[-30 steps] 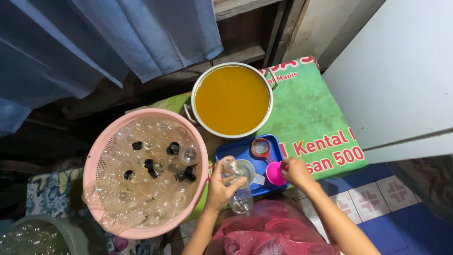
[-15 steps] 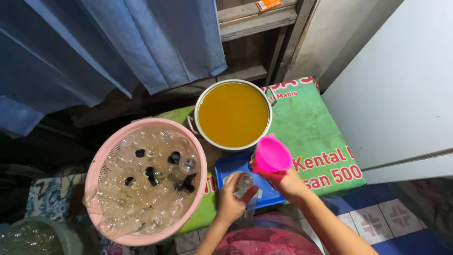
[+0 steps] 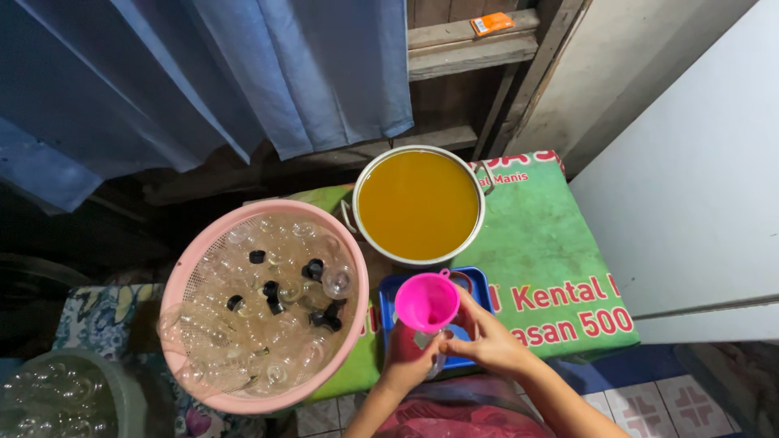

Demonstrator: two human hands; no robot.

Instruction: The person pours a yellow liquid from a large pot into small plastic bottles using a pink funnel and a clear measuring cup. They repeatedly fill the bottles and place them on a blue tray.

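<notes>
Hands meet low in our view, at the near edge of the worktop (image 3: 560,268), which wears a green printed cover. Our left hand (image 3: 410,361) wraps its grip around a small clear bottle (image 3: 434,357), most of it hidden by the fingers. Our right hand (image 3: 487,345) closes its grip on the pink funnel (image 3: 427,302), holding it by the lower part just above the bottle's mouth; we cannot tell whether the spout is already inside. Both sit over a blue tray (image 3: 479,280) at the worktop's front. Just behind the tray stands a big white pot (image 3: 420,207) filled nearly to the rim with yellow-orange liquid. To the left, a round pink basket (image 3: 264,312) holds a heap of empty clear bottles and a few black caps (image 3: 312,269). In the bottom left corner a green tub (image 3: 122,393) holds more clear bottles. Blue curtains (image 3: 243,73) hang behind.
</notes>
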